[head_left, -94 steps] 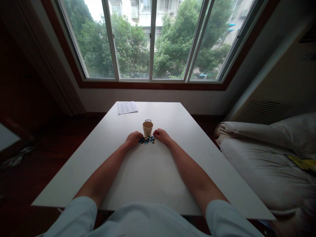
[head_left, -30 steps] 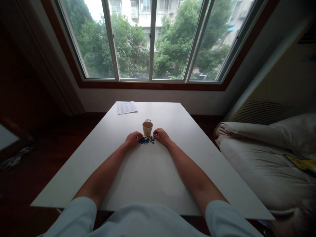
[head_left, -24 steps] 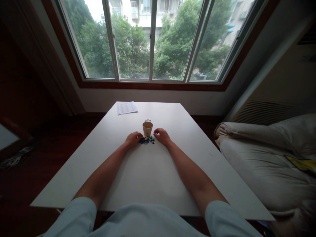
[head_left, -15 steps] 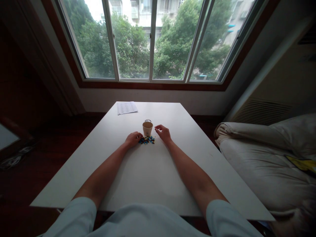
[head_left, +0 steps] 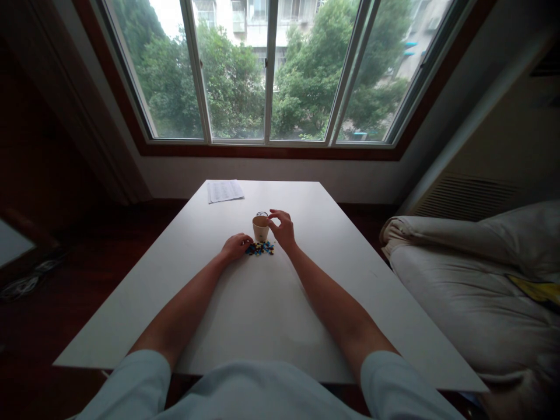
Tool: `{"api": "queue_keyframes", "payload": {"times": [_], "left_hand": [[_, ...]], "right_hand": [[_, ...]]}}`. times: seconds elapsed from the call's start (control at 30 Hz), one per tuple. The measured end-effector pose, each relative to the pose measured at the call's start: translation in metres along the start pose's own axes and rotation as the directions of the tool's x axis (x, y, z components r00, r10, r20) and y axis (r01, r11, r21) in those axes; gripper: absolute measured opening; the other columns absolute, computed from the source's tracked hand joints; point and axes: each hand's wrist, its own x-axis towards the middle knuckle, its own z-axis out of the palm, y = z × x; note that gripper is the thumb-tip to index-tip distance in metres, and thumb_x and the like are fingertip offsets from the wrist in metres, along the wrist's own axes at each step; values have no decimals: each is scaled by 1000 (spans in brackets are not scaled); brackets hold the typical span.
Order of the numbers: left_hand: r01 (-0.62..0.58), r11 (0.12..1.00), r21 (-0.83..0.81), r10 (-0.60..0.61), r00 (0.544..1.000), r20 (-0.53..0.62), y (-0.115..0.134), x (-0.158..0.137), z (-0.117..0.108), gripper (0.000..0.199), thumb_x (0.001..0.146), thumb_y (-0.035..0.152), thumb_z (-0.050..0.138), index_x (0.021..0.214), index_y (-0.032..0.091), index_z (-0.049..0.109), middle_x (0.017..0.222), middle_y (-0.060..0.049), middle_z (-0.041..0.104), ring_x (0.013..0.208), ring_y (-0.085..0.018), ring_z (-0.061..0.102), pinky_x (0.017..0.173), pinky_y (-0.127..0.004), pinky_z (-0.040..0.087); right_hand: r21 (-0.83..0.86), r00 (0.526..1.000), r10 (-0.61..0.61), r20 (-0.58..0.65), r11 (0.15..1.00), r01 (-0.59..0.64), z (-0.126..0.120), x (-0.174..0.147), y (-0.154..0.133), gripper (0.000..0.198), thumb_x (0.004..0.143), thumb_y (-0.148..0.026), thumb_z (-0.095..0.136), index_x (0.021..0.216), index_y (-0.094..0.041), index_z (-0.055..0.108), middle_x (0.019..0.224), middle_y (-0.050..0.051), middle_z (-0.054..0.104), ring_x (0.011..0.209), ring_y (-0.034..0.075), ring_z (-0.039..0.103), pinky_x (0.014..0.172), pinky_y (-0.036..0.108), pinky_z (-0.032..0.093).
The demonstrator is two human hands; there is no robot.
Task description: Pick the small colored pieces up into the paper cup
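A paper cup [head_left: 261, 232] stands upright on the white table, its mouth facing up. In front of it lies a loose pile of small blue, black and yellow pieces [head_left: 261, 249], too small to name their kind. At the pile's left edge rests my left hand [head_left: 237, 245], its fingers curled together; what they hold, if anything, is hidden. My right hand [head_left: 282, 227] is raised at the right side of the cup's rim, thumb and forefinger pinched over its mouth. Anything between those fingertips is too small to make out.
Behind the cup lies a small dark ring-shaped thing [head_left: 262, 214]. Printed papers [head_left: 224, 191] lie at the far left corner of the white table [head_left: 262, 315]. A pale sofa [head_left: 437, 286] stands to the right, and a window [head_left: 236, 87] spans the wall ahead.
My right hand has moved up and left, from beside the cup to its rim. My left hand, the cup and the pile look much the same.
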Motion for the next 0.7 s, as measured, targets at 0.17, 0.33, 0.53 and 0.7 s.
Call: {"api": "queue_keyframes", "payload": {"times": [0.17,0.33,0.53,0.7], "left_hand": [[0,1000,-8,0,1000,-8,0,0,0,26,91,30,54,102,26,78,90,-3,67,77,-16,58,74,-27,46],[-19,1000,-3,19,1000,-9,0,-1,-1,26,91,29,53,102,26,78,90,-3,67,78,-16,59,74,-27,45],[-19,1000,-13,19,1000,-10,0,0,-1,25,91,30,54,101,26,77,90,-3,66,77,-16,58,73,-28,45],[-11,1000,-3,11,1000,-7,0,0,-1,25,92,30,54,101,26,77,90,-3,67,78,-16,59,74,-27,45]], "right_hand": [[-32,1000,-8,19,999,9,5,-2,8,6,89,-26,66,92,-23,71,123,8,68,125,26,53,111,46,39],[-46,1000,-14,5,999,15,10,-5,15,5,88,-26,66,90,-22,70,120,8,70,123,26,55,109,44,40],[-54,1000,7,7,999,-6,11,-6,16,6,88,-27,66,90,-23,70,119,8,70,121,26,55,108,44,41],[-50,999,35,21,998,-34,11,-5,19,14,92,-30,60,98,-22,70,122,10,68,121,26,54,107,43,41]]}}
